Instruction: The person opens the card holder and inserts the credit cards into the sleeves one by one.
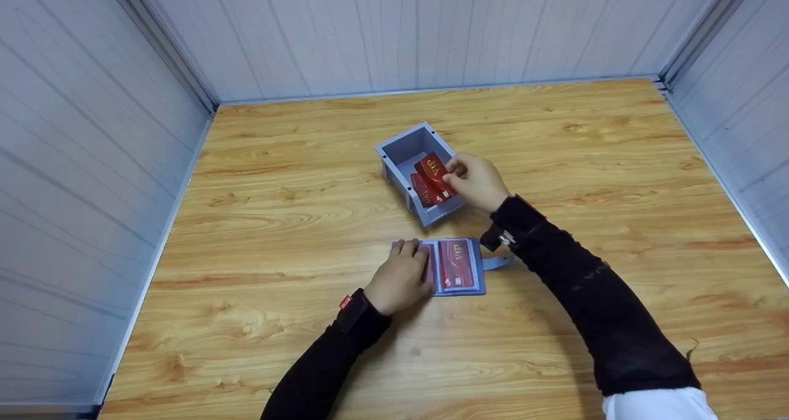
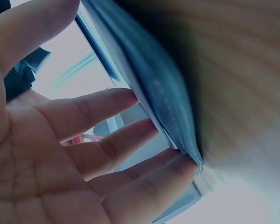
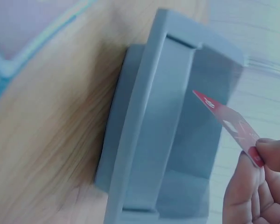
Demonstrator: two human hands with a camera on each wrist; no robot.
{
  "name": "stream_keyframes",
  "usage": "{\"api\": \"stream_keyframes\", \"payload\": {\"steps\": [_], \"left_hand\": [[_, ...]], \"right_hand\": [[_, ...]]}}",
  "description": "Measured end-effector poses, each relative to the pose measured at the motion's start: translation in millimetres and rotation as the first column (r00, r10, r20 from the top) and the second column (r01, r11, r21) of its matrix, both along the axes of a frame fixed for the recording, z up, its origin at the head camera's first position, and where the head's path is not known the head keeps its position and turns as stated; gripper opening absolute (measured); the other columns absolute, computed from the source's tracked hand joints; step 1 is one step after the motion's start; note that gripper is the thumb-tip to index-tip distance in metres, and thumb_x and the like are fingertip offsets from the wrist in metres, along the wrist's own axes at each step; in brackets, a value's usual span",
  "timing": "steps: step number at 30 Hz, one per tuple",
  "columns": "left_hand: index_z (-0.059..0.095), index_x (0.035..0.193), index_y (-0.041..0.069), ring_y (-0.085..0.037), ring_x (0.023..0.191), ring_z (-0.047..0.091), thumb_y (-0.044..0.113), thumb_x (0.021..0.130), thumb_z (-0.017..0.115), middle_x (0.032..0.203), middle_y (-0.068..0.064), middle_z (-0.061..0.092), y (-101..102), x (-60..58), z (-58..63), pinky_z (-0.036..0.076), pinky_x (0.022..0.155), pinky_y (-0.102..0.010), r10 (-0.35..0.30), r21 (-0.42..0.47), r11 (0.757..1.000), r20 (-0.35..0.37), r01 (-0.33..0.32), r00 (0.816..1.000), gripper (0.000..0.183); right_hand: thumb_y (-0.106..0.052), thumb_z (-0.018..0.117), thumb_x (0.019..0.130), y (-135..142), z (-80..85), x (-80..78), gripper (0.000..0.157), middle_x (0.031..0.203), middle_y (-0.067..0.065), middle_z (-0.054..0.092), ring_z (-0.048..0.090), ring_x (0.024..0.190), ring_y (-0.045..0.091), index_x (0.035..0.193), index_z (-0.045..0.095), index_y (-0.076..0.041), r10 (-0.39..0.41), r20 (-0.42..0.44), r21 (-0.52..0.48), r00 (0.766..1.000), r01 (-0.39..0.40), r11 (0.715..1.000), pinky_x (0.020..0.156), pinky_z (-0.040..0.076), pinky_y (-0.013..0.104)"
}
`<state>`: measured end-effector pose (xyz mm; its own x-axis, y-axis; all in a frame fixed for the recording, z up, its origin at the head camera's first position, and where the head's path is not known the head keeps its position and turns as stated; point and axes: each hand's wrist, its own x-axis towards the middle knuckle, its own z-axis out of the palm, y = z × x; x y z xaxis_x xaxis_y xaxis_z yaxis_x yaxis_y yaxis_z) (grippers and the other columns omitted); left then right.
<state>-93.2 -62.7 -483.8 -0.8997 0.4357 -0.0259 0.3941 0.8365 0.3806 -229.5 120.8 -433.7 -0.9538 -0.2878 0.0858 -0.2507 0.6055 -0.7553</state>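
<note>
A glossy red card (image 1: 433, 168) is pinched at one end by the right hand (image 1: 474, 179) over another card (image 1: 423, 189) in a rectangular grey box (image 1: 407, 145), while an unfolded blue card holder (image 1: 480, 279) is touched by the released left hand (image 1: 400, 278), fingers extended, its stitched edge (image 2: 170, 107) being resolved only in the left wrist view.

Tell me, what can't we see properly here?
Head view: the left page of the card holder, mostly covered by the left hand.
Head view: any tiny print on the holder's red card, too small.
Right wrist view: most of the holder, cut off by the edge and blurred.
</note>
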Motion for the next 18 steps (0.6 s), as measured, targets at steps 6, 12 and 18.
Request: {"api": "stream_keyframes", "payload": {"steps": [6,12,18], "left_hand": [[0.053,0.134,-0.006,-0.049,0.131,0.044,0.026,0.080,0.074,0.139,-0.029,0.049,1,-1.0,-1.0,0.036,0.114,-0.051,0.002,-0.015,1.000,0.007,-0.002,1.000,0.067],[0.051,0.137,-0.005,-0.048,0.133,0.041,0.027,0.080,0.075,0.142,-0.028,0.047,1,-1.9,-0.9,0.036,0.114,-0.051,0.012,-0.011,1.000,0.036,-0.011,0.999,0.069],[0.051,0.137,-0.005,-0.048,0.133,0.041,0.028,0.080,0.075,0.142,-0.028,0.047,1,-2.1,-1.3,0.035,0.115,-0.051,0.009,-0.012,1.000,0.038,-0.009,0.999,0.070]], "right_hand": [[-0.007,0.066,0.090,26,-5.4,22.0,0.015,0.086,0.009,0.064,0.058,0.076,0.016,0.100,0.063,0.004,0.023,0.094,-0.135,0.995,-0.011,0.991,0.069,0.052,0.024],[-0.006,0.067,0.090,51,-23.7,38.7,0.019,0.077,-0.002,0.059,0.057,0.067,0.005,0.102,0.061,0.008,0.078,0.247,-0.267,0.966,-0.010,0.964,0.061,0.052,0.019],[-0.006,0.066,0.090,68,-44.4,50.5,0.020,0.074,-0.003,0.061,0.060,0.062,0.006,0.101,0.056,0.007,0.201,0.361,-0.301,0.911,-0.090,0.949,0.059,0.056,0.023]]}}
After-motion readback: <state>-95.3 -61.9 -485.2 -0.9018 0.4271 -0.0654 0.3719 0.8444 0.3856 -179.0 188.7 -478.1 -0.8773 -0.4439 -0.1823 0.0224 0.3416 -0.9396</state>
